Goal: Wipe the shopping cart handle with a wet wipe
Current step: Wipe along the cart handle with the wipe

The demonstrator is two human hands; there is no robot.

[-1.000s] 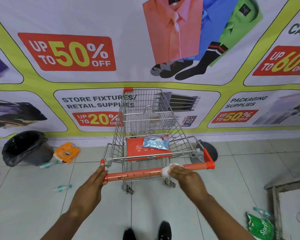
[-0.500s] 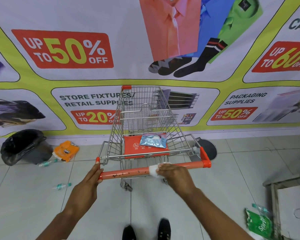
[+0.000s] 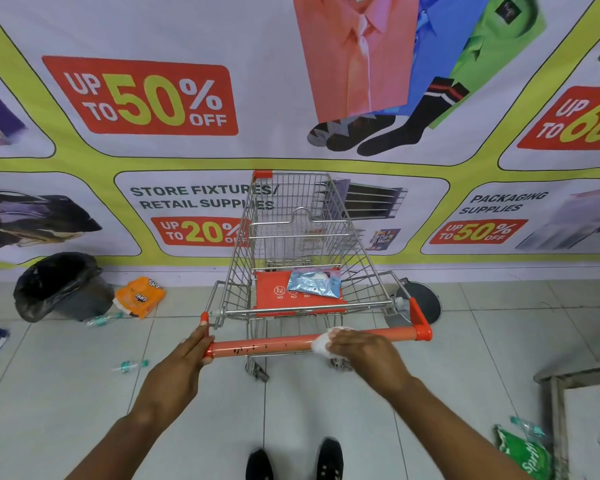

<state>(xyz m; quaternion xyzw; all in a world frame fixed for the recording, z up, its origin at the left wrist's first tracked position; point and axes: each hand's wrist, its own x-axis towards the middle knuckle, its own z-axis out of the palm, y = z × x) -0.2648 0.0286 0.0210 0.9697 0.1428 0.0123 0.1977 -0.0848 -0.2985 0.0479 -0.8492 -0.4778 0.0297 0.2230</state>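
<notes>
The shopping cart handle [image 3: 278, 342] is an orange bar running level across the cart's near end, capped by orange corner pieces, with small black marks along its left half. A white wet wipe [image 3: 321, 344], crumpled, is pressed against the bar right of its middle.

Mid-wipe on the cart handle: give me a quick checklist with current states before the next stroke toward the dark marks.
1. Wet wipe under right hand, pressed on handle: ok.
2. Left hand steadying the handle's left end: ok.
3. Dark marks not yet wiped: not ok.
4. Path between wipe and marks free: ok.
5. Wipe pack within reach on the cart seat: ok.
6. Wipe's moisture: cannot tell.
</notes>
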